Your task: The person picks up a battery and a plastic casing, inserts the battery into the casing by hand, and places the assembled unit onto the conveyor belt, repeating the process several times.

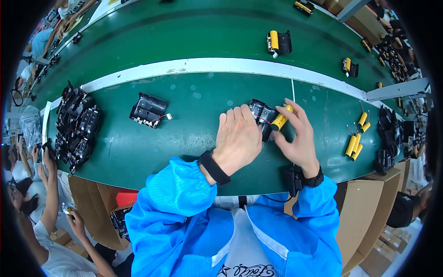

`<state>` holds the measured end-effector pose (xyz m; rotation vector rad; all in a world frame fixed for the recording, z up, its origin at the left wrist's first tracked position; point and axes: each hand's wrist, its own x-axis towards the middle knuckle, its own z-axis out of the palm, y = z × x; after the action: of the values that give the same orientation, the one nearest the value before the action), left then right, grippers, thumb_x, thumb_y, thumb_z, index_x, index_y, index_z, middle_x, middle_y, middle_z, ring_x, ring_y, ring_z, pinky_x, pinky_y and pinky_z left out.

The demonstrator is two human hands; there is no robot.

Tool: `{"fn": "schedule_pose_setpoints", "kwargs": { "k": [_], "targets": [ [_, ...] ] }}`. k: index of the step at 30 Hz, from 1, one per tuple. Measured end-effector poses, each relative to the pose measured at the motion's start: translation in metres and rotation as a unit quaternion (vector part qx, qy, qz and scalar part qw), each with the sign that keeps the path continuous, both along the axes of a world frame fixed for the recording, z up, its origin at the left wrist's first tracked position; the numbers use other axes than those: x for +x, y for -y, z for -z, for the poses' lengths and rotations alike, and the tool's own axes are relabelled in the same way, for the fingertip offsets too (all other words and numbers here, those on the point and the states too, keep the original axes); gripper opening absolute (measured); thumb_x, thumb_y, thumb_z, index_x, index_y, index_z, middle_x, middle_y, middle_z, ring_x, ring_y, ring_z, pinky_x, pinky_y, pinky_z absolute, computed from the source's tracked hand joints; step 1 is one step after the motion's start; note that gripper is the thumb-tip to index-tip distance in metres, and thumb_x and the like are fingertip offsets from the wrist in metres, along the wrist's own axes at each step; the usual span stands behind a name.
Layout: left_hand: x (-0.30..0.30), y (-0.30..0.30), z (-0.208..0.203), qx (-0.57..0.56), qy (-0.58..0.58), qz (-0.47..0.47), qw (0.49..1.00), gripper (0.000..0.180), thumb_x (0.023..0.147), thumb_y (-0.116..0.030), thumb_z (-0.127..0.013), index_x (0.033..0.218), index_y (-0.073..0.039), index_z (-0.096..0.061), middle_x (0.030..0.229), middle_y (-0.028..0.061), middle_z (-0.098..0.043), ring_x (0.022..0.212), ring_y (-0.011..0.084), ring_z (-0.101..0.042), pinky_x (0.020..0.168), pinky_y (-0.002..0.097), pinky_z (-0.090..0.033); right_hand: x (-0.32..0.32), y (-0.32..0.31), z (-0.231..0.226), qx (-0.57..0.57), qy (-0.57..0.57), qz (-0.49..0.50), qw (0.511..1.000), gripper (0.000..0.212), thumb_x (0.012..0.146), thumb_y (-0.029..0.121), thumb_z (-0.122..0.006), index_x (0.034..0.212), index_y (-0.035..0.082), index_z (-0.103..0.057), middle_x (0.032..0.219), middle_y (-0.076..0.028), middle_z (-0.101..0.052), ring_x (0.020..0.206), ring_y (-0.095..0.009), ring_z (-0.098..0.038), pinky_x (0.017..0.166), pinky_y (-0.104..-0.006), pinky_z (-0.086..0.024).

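My left hand (240,138) is closed on the left side of a black plastic housing (264,112) with rounded channels, its fingertips partly hidden. Between the thumb and fingers of my right hand (300,136) is a yellow cylindrical battery (282,118), tilted against the housing's right side. A thin red wire runs across the housing toward the battery. Left of my hands, a similar housing (150,110) lies on the green table (184,138), trailing a red wire with a white connector. Several loose yellow batteries (354,146) with thin leads lie to the right.
Black housings pile up at the left (77,127), and more black parts (389,131) sit at the right edge. A white rail (194,65) separates the table from a green belt (184,37) carrying battery-fitted housings (279,43). A cabled black block (292,179) is by my right wrist. Cardboard boxes (362,207) flank me.
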<state>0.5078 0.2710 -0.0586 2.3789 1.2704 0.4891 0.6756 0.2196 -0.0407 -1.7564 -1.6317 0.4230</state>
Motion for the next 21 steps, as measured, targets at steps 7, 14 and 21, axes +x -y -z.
{"fn": "schedule_pose_setpoints", "kwargs": {
  "k": [7,14,21],
  "targets": [
    [0.004,-0.003,0.0,0.004,-0.021,-0.013,1.0,0.03,0.081,-0.018,-0.063,0.098,0.003,-0.051,0.091,0.018,-0.057,0.084,0.0303,-0.056,0.076,0.0405,-0.041,-0.007,0.002,0.001,0.027,-0.026,-0.014,0.999,0.037,0.073,0.006,-0.078,0.109,0.003,-0.07,0.137,-0.019,-0.051,0.116,-0.031,-0.06,0.095,-0.0367,-0.049],
    [-0.008,-0.006,0.002,-0.018,0.044,0.011,0.999,0.043,0.079,-0.011,-0.064,0.111,0.011,-0.048,0.09,0.0199,-0.055,0.086,0.0359,-0.056,0.075,0.044,-0.043,-0.037,-0.008,0.009,0.061,-0.115,-0.036,0.991,0.037,0.074,0.007,-0.078,0.11,0.004,-0.07,0.14,-0.022,-0.049,0.122,-0.034,-0.056,0.098,-0.038,-0.047],
    [-0.045,-0.024,-0.01,-0.168,0.074,0.114,0.976,0.056,0.083,-0.005,-0.064,0.131,0.009,-0.04,0.104,0.0227,-0.055,0.093,0.0393,-0.06,0.077,0.0462,-0.049,-0.044,-0.009,0.008,0.029,0.023,-0.048,0.998,0.035,0.074,0.007,-0.077,0.108,0.003,-0.07,0.141,-0.024,-0.045,0.122,-0.04,-0.052,0.097,-0.0405,-0.047]
  ]
}}
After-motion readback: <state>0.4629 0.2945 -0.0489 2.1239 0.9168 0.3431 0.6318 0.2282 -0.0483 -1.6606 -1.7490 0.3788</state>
